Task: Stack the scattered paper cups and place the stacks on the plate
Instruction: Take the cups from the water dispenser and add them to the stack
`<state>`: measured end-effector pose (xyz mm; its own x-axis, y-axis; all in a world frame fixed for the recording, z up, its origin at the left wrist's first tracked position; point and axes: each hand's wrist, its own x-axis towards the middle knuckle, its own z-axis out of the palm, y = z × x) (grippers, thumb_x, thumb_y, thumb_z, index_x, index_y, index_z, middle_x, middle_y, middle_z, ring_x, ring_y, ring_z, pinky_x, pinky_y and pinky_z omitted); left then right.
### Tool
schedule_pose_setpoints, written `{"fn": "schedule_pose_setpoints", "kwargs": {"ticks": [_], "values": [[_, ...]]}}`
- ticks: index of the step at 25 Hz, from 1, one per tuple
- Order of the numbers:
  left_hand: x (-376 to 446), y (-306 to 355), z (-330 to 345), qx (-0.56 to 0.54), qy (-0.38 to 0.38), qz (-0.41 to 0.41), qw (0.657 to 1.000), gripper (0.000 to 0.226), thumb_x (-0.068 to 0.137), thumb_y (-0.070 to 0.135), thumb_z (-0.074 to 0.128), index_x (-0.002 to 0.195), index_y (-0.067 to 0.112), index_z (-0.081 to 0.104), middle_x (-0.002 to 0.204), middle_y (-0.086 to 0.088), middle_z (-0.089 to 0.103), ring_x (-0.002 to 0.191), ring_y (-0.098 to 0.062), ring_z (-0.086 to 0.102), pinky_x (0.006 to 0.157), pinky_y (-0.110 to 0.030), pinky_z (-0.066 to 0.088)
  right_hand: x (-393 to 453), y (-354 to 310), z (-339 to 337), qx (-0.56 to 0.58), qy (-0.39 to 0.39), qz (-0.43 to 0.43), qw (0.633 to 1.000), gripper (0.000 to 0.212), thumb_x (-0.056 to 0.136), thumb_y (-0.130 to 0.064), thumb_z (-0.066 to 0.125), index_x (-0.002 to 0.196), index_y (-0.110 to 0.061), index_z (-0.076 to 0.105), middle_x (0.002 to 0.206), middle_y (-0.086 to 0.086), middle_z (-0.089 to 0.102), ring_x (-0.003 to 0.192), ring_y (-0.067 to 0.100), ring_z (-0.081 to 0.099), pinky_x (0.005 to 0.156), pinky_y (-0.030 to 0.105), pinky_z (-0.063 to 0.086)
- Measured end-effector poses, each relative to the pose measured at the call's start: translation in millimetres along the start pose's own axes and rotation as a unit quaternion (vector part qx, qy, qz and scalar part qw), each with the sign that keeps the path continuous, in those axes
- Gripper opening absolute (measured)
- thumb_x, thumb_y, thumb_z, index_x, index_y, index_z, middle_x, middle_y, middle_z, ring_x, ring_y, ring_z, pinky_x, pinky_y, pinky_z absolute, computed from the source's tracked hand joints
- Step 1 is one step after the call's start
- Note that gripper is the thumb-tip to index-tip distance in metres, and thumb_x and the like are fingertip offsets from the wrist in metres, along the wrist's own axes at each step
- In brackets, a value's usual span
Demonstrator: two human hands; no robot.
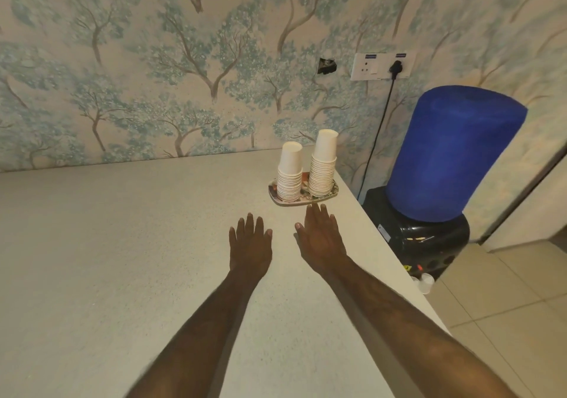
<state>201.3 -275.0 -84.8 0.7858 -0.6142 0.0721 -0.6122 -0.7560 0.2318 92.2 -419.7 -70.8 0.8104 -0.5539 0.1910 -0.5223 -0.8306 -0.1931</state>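
Two upside-down stacks of white paper cups stand side by side on a small patterned plate (277,199) near the counter's far right corner. The left stack (289,172) is shorter than the right stack (323,164). My left hand (250,242) lies flat on the counter, palm down, fingers slightly apart, holding nothing. My right hand (320,238) is also flat and empty, its fingertips just short of the plate's near rim.
The speckled grey counter (122,259) ends at a right edge close to the plate. Beyond it stands a black water dispenser (423,244) with a blue bottle (451,152). A few cups (426,282) sit under its taps. Patterned wall behind, with a socket (382,66).
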Motion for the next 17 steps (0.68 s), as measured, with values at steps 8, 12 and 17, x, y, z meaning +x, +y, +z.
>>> {"fn": "schedule_pose_setpoints", "kwargs": {"ticks": [8,12,17], "values": [[-17,75,-3,-0.05,0.007,0.003,0.999,0.067,0.106,0.055,0.025,0.159,0.014,0.027,0.17,-0.012,0.016,0.157,-0.031,0.012,0.127,-0.053,0.009,-31,75,-27,0.037,-0.026,0.011,0.999,0.073,0.1,-0.06,0.012,0.159,-0.017,0.013,0.169,0.003,0.008,0.156,0.025,0.005,0.126,0.047,0.006],[-32,145,-3,-0.021,0.041,-0.011,0.999,0.067,0.104,0.051,0.041,0.154,0.006,0.035,0.165,-0.017,0.027,0.153,-0.034,0.024,0.124,-0.053,0.017,-44,145,-44,0.077,-0.024,-0.014,0.997,0.069,0.104,-0.054,0.019,0.157,-0.01,0.021,0.166,0.009,0.019,0.154,0.028,0.014,0.125,0.049,0.013],[-45,235,11,-0.011,0.051,-0.024,0.998,0.063,0.105,0.046,0.043,0.151,0.004,0.038,0.163,-0.018,0.03,0.15,-0.034,0.028,0.121,-0.052,0.021,-48,221,-58,0.097,-0.041,-0.04,0.994,0.067,0.105,-0.051,0.025,0.154,-0.005,0.026,0.161,0.015,0.028,0.15,0.033,0.023,0.122,0.051,0.022]]}}
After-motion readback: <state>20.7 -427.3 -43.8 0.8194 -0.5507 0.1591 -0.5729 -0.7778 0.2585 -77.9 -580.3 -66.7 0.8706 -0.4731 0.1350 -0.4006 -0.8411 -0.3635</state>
